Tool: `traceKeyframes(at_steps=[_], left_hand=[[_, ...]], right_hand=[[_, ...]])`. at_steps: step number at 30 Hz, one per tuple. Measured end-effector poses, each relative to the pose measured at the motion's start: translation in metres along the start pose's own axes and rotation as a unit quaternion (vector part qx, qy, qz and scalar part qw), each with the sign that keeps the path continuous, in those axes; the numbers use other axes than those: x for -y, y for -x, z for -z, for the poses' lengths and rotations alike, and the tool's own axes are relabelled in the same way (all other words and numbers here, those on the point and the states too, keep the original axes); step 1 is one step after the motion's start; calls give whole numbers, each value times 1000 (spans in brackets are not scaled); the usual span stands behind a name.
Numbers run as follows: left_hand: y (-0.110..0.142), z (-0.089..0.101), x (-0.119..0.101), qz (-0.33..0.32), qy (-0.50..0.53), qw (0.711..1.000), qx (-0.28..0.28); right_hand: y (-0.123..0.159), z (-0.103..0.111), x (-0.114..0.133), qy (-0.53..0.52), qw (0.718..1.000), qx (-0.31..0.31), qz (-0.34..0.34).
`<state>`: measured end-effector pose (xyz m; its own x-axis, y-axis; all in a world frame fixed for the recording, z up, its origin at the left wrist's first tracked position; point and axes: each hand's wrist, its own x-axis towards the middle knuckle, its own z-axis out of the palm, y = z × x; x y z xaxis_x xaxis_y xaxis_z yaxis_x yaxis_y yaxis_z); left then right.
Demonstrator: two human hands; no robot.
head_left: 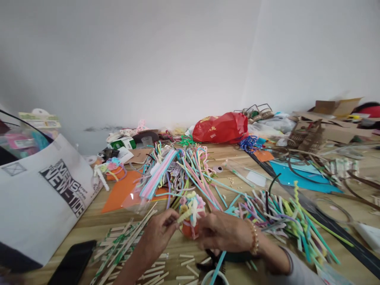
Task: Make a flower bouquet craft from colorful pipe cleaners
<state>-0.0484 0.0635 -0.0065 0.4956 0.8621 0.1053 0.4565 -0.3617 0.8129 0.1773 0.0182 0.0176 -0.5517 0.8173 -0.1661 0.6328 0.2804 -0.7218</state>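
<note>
Now, left hand [157, 233] pinches a yellow strip [184, 215]; right hand [227, 232], grip unclear, flanks the fuzzy craft [194, 213] between them.

Beyond the fingers [170, 214], a plain pale grey wall [160, 59] rose behind the wood-grained tabletop [227, 151], which spread beneath and to both sides of them. Farther off to their left, dark smudges [111, 128] marked the wall low down; soft, diffuse light lay over everything.

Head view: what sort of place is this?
Likely a craft workspace: bundled pastel fuzzy pipe cleaners, short pale wooden sticks and a small orange pot-shaped craft with fuzzy pastel flowers.
</note>
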Motion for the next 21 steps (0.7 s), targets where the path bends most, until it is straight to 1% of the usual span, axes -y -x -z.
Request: traceKeyframes(at_steps=[1, 2, 3, 4, 7, 11, 13, 15, 17, 21], left_hand=[[-1, 1, 3, 3, 26, 1000, 3], [-2, 2, 6, 6, 55, 998, 5], [-3, 3, 9, 9, 81, 997, 7], [-4, 4, 11, 12, 102, 995, 11], [-7, 7, 15, 15, 132, 991, 24], [-9, 12, 13, 20, 144, 989, 38], [-9, 12, 10, 35, 155, 987, 18], [-8, 12, 6, 50, 173, 983, -21], [-8, 10, 3, 58, 188, 979, -56], [-9, 9, 5, 60, 220, 970, -86]], right_hand=[[3, 6, -3, 6, 999, 36, -5], [5, 11, -6, 15, 998, 59, -16], [7, 15, -9, 22, 997, 69, -23], [8, 18, -12, 35, 997, 65, -29], [7, 25, -22, 67, 997, 20, -31], [-2, 28, -39, 96, 991, -70, -61], [-8, 27, -47, 102, 987, -104, -71], [-14, 23, -54, 100, 986, -114, -72], [-20, 18, -58, 96, 987, -112, -70], [-27, 5, -64, 61, 993, -90, -52]])
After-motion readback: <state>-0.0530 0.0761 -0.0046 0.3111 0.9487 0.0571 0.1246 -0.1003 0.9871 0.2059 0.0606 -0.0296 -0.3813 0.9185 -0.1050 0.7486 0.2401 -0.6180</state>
